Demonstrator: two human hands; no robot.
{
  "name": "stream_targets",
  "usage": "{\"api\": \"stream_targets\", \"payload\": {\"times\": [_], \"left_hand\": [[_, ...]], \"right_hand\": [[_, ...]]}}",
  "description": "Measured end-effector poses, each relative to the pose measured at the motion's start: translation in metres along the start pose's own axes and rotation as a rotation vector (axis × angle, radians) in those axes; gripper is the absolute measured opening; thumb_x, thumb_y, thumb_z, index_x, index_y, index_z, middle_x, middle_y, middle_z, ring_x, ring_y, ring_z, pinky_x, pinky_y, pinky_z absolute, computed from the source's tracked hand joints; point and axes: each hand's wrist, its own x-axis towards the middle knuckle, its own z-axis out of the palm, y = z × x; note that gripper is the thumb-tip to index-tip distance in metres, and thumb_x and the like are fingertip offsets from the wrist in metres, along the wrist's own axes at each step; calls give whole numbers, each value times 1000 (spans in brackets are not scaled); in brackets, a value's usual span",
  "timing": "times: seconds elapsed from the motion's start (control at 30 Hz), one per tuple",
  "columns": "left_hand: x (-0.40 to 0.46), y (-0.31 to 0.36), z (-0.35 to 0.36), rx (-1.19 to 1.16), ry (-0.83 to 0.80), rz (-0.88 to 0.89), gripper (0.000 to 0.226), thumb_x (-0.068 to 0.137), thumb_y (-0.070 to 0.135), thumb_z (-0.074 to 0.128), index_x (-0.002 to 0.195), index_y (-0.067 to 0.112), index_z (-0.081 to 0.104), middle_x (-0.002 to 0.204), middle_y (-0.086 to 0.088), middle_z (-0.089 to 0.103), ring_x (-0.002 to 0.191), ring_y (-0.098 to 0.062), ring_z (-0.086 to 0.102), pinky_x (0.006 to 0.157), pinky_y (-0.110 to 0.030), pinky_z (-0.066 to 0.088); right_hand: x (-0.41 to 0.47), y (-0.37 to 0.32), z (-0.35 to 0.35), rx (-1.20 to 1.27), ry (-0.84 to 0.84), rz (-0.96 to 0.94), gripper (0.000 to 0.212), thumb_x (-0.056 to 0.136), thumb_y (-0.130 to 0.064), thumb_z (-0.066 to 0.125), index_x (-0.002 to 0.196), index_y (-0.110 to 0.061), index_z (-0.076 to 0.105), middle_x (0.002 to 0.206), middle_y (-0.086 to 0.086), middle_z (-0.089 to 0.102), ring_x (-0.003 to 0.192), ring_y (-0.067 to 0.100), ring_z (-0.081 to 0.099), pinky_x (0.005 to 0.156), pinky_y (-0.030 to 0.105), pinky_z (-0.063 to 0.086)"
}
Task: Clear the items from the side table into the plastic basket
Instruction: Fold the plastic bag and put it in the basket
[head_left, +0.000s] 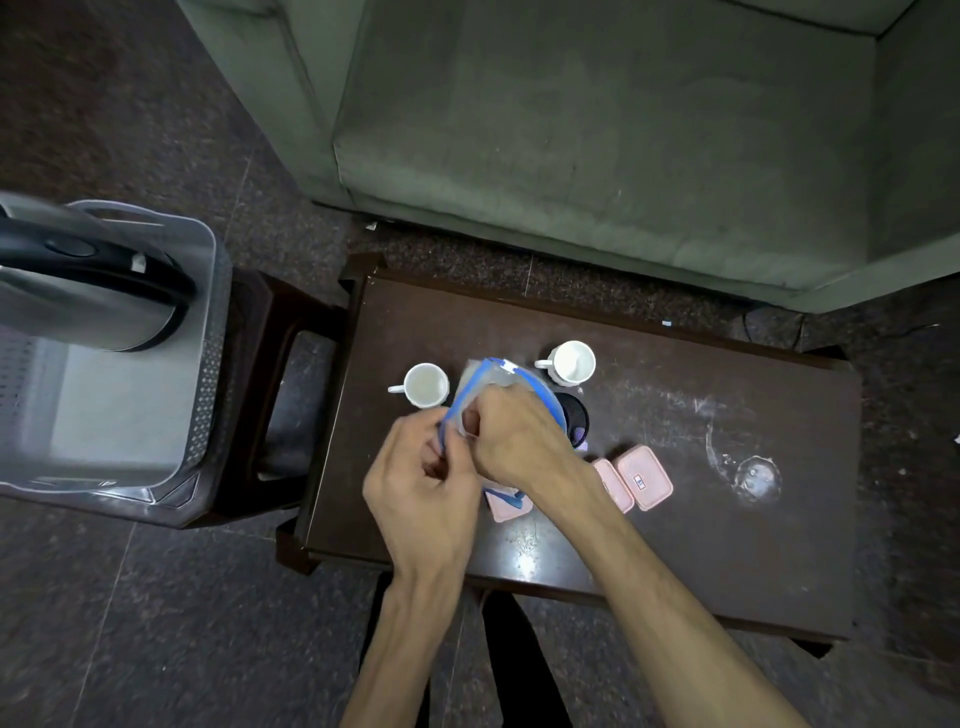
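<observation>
We read this as mid-clearing: both the left hand (421, 483) and right hand (511, 441) were closed on a clear blue-rimmed bag (485, 382) held over the table (675, 545), apparently sealing it. Next it needed carrying left to the basket (208, 322), which already held a kettle (88, 291). Two cups (426, 385) and pink boxes (644, 477) remained. The hands hid the bag's contents and part of a dark mesh cup (576, 423).

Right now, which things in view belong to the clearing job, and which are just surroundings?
Job:
plastic basket
kettle in it
two white cups
blue-rimmed clear item, both hands on it
black mesh cup
pink containers
side table

Surroundings:
sofa
brown stool
</observation>
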Motion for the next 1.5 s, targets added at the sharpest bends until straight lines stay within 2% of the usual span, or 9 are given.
{"api": "stream_targets", "payload": {"times": [0.17, 0.33, 0.5, 0.63, 0.73, 0.97, 1.1, 1.33, 1.5], "left_hand": [[22, -6, -6, 15, 9, -141, 9, 88, 7, 69, 91, 13, 75, 68, -3, 65, 59, -26, 59, 66, -48, 55], [24, 7, -12, -31, 26, -130, 15, 87, 9, 69, 90, 23, 73, 64, 0, 62, 57, -17, 54, 64, -38, 54], [22, 6, -20, -86, -39, -203, 24, 87, 3, 72, 94, 26, 74, 59, 8, 53, 54, -7, 47, 64, -31, 48], [24, 15, -31, -183, -174, -129, 40, 89, 2, 73, 104, 39, 73, 60, 11, 52, 54, -4, 46, 61, -21, 44], [28, 25, -38, -218, -256, -41, 49, 87, 8, 72, 114, 49, 70, 62, 9, 55, 54, -3, 47, 59, -11, 42], [26, 34, -35, -294, -420, -93, 41, 85, 8, 70, 113, 36, 78, 75, -9, 70, 70, -35, 65, 65, -50, 58], [21, 31, -28, -287, -419, -112, 39, 87, 3, 65, 111, 30, 79, 78, -20, 69, 71, -44, 62, 67, -54, 57], [18, 35, -25, -267, -477, -114, 39, 88, 11, 60, 99, 44, 78, 84, -5, 75, 80, -33, 70, 76, -41, 58], [10, 40, -22, -348, -586, -199, 33, 88, 10, 60, 94, 36, 80, 91, -3, 81, 90, -26, 76, 84, -39, 60]], "right_hand": [[-27, -22, -27, -118, -72, -75, 6, 92, -15, 62, 97, -14, 65, 89, 4, 60, 83, 28, 52, 70, 27, 36], [-60, -26, -53, -69, 93, -341, 23, 92, -16, 57, 107, -29, 69, 81, -6, 63, 87, 24, 62, 72, 33, 46], [-70, 7, -78, 838, 104, -359, 49, 92, 7, 65, 130, -25, 63, 63, -6, 67, 60, 14, 52, 62, 26, 45], [-73, 22, -78, 1093, -86, -432, 93, 91, 24, 60, 161, -31, 35, 92, 33, 70, 76, 29, 56, 70, 39, 47], [-75, 25, -70, 981, -88, -405, 95, 87, 25, 61, 158, -35, 41, 99, 29, 71, 72, 30, 56, 64, 34, 48], [-74, 34, -62, 803, 8, -245, 46, 85, 10, 71, 118, -21, 77, 97, 6, 80, 87, 35, 71, 77, 47, 59], [-73, 38, -62, 998, 39, -196, 22, 87, -3, 72, 106, -10, 80, 96, 20, 80, 87, 45, 72, 76, 53, 57], [-77, 56, -59, 1078, 16, -277, 62, 80, 19, 77, 133, -11, 68, 104, -2, 77, 93, 15, 72, 84, 33, 60], [-80, 58, -56, 993, 93, -230, 58, 77, 9, 85, 126, -21, 74, 98, -4, 74, 87, 15, 74, 80, 35, 65]]}}
